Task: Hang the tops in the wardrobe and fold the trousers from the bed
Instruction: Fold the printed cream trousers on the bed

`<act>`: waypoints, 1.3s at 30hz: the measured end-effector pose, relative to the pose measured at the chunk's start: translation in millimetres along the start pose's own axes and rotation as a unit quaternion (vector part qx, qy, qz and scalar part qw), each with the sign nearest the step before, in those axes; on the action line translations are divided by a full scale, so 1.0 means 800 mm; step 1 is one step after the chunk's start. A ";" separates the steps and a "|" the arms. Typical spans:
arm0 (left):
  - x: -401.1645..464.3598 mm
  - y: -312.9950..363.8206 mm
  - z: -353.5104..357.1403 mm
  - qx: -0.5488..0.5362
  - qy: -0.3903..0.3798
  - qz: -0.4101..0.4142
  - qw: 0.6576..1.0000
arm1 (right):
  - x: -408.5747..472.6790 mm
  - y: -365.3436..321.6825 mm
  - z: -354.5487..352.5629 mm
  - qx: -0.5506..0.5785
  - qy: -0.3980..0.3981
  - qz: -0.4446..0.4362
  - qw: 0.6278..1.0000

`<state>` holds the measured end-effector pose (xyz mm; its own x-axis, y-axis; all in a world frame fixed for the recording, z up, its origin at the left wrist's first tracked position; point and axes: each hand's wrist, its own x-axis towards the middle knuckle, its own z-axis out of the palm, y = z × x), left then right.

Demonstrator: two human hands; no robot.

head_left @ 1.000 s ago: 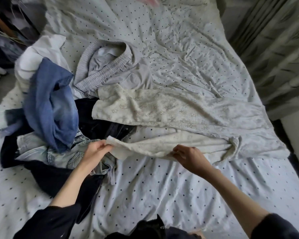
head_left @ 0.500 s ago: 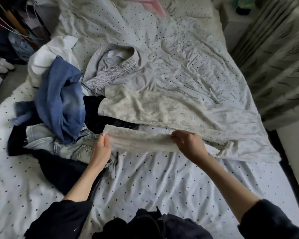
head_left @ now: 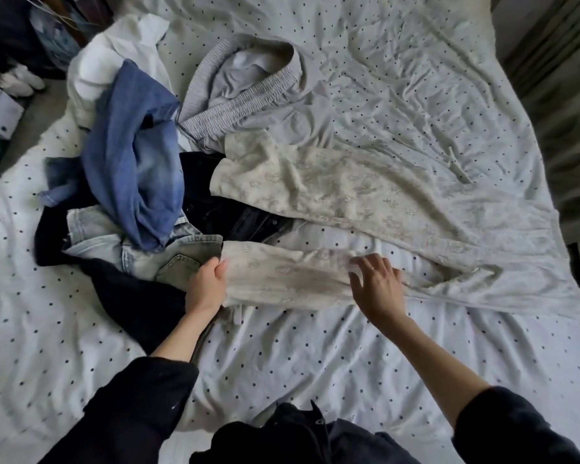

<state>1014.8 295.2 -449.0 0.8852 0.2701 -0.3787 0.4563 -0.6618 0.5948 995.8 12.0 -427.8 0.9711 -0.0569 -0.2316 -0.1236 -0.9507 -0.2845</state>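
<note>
The cream patterned trousers (head_left: 332, 195) lie spread across the polka-dot bedsheet (head_left: 298, 356), their near leg flat between both hands. The left hand (head_left: 205, 286) pinches that leg's hem, while the right hand (head_left: 379, 286) rests on it with fingers splayed, gripping nothing. No label or writing is legible on any garment.
</note>
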 end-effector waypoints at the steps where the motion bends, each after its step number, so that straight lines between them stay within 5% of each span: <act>1: 0.005 -0.006 0.007 0.021 -0.003 -0.021 1.000 | -0.007 0.007 0.012 -0.001 -0.016 0.011 1.000; 7: 0.008 -0.010 0.032 0.128 0.031 -0.053 0.990 | -0.036 0.052 0.038 0.008 -0.037 0.076 0.996; 12: -0.017 0.027 0.066 0.182 0.117 0.064 0.974 | -0.050 0.091 0.045 0.012 -0.037 0.123 0.992; 17: -0.068 0.079 0.132 0.133 -0.018 0.273 0.953 | -0.068 0.146 0.042 0.122 -0.015 0.244 0.962; 22: -0.129 0.131 0.219 0.163 -0.087 0.449 0.874 | -0.077 0.235 0.024 0.217 0.026 0.352 0.910; 28: -0.188 0.182 0.326 0.199 -0.106 0.487 0.844 | -0.076 0.367 0.008 0.273 0.050 0.400 0.874; 32: -0.178 0.220 0.372 0.250 -0.074 0.469 0.844 | -0.050 0.417 -0.001 0.452 0.107 0.422 0.779; 36: -0.140 0.256 0.397 0.334 -0.053 0.413 0.846 | -0.015 0.451 -0.017 0.688 0.137 0.453 0.550; 39: -0.126 0.259 0.407 0.387 -0.073 0.397 0.829 | -0.001 0.471 -0.024 0.753 0.126 0.468 0.445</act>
<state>990.9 -97.0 -518.0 0.8335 -0.5148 -0.2008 -0.5087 -0.8567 0.0853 952.1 -351.8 -516.8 0.3199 -0.4251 -0.8467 -0.3098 0.7976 -0.5175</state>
